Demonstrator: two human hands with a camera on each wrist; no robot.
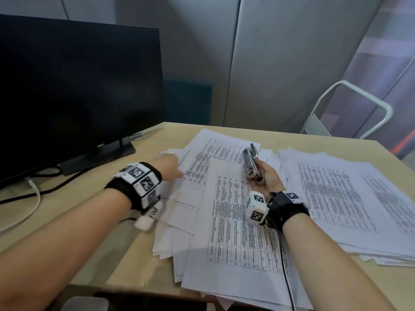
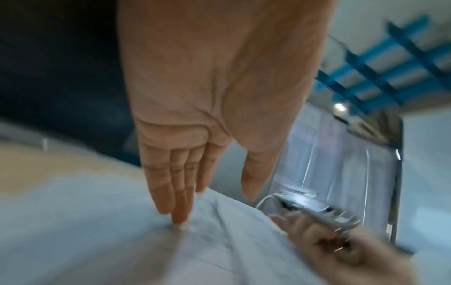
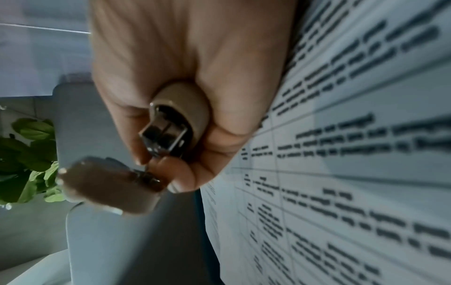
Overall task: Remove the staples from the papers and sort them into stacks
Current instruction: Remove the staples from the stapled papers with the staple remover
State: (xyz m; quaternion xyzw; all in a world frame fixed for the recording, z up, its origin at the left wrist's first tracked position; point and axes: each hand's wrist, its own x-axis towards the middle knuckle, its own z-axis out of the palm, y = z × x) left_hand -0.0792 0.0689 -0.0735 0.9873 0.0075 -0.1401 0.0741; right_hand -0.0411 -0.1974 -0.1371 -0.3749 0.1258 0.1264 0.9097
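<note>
Two loose heaps of printed papers cover the desk [image 1: 139, 248]: a fanned middle pile [image 1: 233, 232] of table-ruled sheets overhanging the near edge, and a thicker right stack [image 1: 341, 198] running towards the right edge. The right hand [image 1: 267, 180] grips a metal staple remover [image 1: 251, 162] above the middle pile. The left hand [image 1: 170, 164], fingers [image 2: 179, 202] straight, touches paper at the pile's far left. Bare desk lies left, before a dark monitor [image 1: 78, 90].

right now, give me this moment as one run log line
left hand: open, fingertips on papers | right hand: holds staple remover above papers | sorted stack: at right | monitor: off
</note>
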